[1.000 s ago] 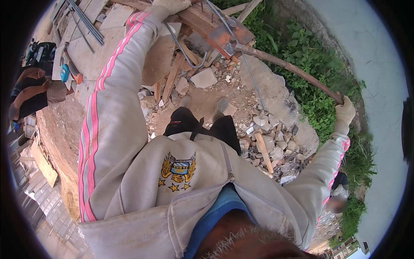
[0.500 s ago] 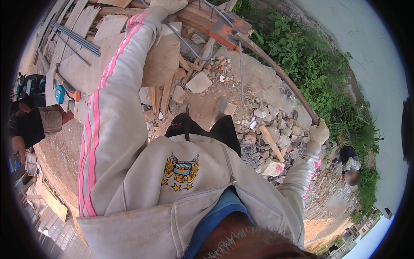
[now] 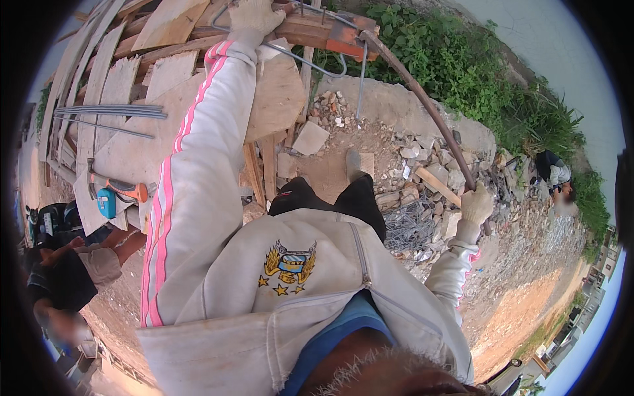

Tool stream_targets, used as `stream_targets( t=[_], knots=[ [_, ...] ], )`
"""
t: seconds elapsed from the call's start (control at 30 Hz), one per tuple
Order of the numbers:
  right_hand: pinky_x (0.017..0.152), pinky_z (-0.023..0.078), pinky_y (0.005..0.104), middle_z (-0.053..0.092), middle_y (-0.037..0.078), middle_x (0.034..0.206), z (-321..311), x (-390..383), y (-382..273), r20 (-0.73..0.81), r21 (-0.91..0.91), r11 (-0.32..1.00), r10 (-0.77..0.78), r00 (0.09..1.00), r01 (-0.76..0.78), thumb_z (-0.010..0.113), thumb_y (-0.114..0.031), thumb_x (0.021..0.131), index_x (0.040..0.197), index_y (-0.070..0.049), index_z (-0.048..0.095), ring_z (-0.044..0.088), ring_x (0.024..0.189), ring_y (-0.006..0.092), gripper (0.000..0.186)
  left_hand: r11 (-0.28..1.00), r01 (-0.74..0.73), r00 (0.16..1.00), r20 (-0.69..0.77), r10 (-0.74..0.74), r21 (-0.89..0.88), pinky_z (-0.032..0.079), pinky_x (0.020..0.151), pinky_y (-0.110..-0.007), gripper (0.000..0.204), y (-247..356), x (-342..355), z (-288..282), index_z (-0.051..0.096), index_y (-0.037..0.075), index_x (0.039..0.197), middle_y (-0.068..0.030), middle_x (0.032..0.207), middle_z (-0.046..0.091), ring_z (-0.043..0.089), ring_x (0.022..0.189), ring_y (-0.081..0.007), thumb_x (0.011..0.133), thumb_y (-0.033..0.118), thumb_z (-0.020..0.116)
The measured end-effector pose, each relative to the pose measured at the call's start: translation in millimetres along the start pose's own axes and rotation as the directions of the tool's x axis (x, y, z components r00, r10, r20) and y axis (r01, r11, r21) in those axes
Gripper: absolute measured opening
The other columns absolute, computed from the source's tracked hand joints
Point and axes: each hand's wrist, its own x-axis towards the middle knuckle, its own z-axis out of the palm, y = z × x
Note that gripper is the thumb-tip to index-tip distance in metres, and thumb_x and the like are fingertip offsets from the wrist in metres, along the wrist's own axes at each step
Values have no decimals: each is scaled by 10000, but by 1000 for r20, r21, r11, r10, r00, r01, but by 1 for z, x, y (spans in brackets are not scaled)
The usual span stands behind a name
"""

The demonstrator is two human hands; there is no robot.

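My left hand (image 3: 256,16), in a pale work glove, is closed around a bent grey steel rod (image 3: 310,66) at the far wooden beam (image 3: 300,32). The rod's loop hangs over the beam's near side, and a straight rod end (image 3: 362,79) points down beside it. My right hand (image 3: 477,203), also gloved, grips the lower end of a long brown metal bar (image 3: 422,96). The bar's far end meets the rod at the orange-brown metal block (image 3: 343,38) on the beam. Glove and beam partly hide the rod.
A hammer and an orange-handled tool (image 3: 125,190) lie on boards (image 3: 178,92) at left, near a blue tape measure (image 3: 106,202) and straight steel rods (image 3: 112,111). Rubble (image 3: 422,155) and tangled wire (image 3: 409,228) cover ground at right. People (image 3: 72,277) (image 3: 555,171) are on both sides.
My right hand has swung the brown bar nearer to my body. The left hand stays at the beam. The whole view has shifted, and more of the person at left shows.
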Motion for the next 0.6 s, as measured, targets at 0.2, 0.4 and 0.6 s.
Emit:
stream_targets(
  t=[0.2, 0.4, 0.6],
  knots=[
    [752, 558, 521, 732, 207, 880, -4, -64, -22, -45, 72, 993, 94, 995, -90, 649, -268, 867, 977, -130, 757, 717, 860, 422, 207, 991, -119, 987, -116, 113, -54, 494, 958, -528, 431, -7, -2, 12, 683, 84, 1096, -197, 1149, 671, 644, 1093, -383, 781, 377, 706],
    [753, 553, 531, 733, 212, 897, -5, -118, -48, -39, 52, 987, 157, 987, -155, 640, -312, 895, 983, -132, 760, 715, 865, 426, 234, 981, -178, 983, -52, 175, -71, 520, 919, -509, 371, -14, 0, 21, 688, 105, 1045, -176, 1069, 692, 672, 1037, -362, 782, 366, 699],
    [755, 555, 526, 734, 213, 895, -17, -134, -62, -42, 64, 980, 191, 981, -188, 635, -311, 899, 982, -116, 765, 715, 866, 427, 248, 974, -225, 961, 157, 227, -36, 474, 1020, -541, 601, -21, 6, 20, 632, 137, 1294, -188, 1283, 631, 591, 1237, -367, 863, 556, 625]
  ],
)
